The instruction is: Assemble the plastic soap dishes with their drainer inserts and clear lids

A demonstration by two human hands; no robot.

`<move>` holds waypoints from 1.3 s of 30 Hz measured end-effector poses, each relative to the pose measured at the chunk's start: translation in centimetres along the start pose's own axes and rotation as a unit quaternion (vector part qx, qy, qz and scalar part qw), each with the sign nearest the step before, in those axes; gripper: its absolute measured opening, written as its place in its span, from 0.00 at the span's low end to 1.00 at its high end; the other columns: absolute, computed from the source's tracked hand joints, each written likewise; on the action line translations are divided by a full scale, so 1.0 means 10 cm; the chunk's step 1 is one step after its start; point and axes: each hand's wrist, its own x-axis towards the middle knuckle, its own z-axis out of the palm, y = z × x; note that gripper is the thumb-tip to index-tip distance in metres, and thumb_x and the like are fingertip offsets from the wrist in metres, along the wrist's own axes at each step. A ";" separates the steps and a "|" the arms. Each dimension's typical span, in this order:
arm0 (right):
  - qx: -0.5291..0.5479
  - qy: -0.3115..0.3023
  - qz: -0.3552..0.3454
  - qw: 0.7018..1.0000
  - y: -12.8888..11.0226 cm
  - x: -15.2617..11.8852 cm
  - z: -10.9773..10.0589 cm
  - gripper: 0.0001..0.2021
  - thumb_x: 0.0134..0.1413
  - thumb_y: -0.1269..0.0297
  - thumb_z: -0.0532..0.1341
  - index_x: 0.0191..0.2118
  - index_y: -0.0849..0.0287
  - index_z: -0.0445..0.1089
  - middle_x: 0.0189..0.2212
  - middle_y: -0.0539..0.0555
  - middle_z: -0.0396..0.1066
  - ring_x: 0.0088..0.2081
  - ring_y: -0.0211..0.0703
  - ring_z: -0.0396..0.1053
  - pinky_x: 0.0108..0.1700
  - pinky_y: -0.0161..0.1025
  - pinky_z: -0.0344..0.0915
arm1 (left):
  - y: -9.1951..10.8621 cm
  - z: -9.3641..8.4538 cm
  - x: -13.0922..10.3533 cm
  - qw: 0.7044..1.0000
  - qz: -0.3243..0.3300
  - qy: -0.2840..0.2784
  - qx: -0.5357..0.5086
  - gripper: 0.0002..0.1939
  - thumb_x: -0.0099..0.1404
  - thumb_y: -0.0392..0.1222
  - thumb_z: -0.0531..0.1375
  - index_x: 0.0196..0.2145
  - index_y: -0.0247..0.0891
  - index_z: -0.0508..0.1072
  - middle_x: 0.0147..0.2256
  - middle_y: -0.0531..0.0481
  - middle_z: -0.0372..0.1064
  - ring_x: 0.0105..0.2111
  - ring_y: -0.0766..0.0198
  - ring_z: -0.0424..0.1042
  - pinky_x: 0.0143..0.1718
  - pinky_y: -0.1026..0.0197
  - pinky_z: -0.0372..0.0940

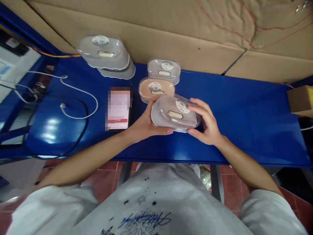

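Observation:
A grey box with a clear lid (166,112) is held between both hands above the front part of the blue table. My left hand (144,125) wraps round its left end, with the thumb along the near side. Round the right end curls my right hand (206,125), its fingertips on the lid near a round sticker and its thumb at the lower edge. Just behind the held box sits an orange-lidded box (146,87). Farther back is another grey box with a clear lid (156,70).
At the back left of the blue table (244,120) are stacked grey boxes (117,62). A blurred-out tablet or phone (118,109) lies left of my hands. Cables (96,101) loop at the left. A cardboard box (299,99) is at the far right; brown boards (146,36) line the back.

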 end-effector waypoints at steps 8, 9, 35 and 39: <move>-0.038 0.050 0.097 0.993 0.31 0.07 -0.15 0.36 0.71 0.34 0.58 0.77 0.40 0.60 0.78 0.58 0.60 0.79 0.66 0.58 0.70 0.67 0.73 | -0.01 0.04 -0.01 0.994 -0.070 -0.046 -0.077 0.53 0.60 0.47 0.78 0.75 0.54 0.56 0.72 0.39 0.66 0.72 0.43 0.69 0.67 0.37 0.73; -0.067 0.059 0.107 0.990 0.39 0.09 -0.19 0.35 0.70 0.34 0.59 0.75 0.40 0.61 0.77 0.59 0.60 0.79 0.66 0.58 0.71 0.68 0.72 | -0.03 0.05 -0.02 0.993 -0.074 -0.053 -0.078 0.53 0.60 0.46 0.77 0.75 0.54 0.56 0.72 0.39 0.66 0.71 0.43 0.70 0.66 0.37 0.74; 0.139 -0.128 -0.044 0.981 0.00 0.02 0.04 0.39 0.71 0.49 0.69 0.80 0.45 0.56 0.80 0.62 0.58 0.80 0.61 0.57 0.79 0.61 0.62 | 0.08 0.12 0.03 0.962 -0.169 -0.018 -0.214 0.54 0.56 0.52 0.81 0.72 0.45 0.60 0.72 0.37 0.68 0.74 0.38 0.66 0.71 0.40 0.68; 0.174 -0.123 -0.028 0.977 0.03 0.06 -0.08 0.35 0.74 0.49 0.65 0.79 0.43 0.58 0.78 0.61 0.62 0.78 0.59 0.61 0.78 0.60 0.64 | 0.07 0.13 0.04 0.966 -0.155 -0.044 -0.204 0.58 0.56 0.51 0.81 0.76 0.46 0.57 0.74 0.37 0.64 0.76 0.36 0.63 0.73 0.38 0.65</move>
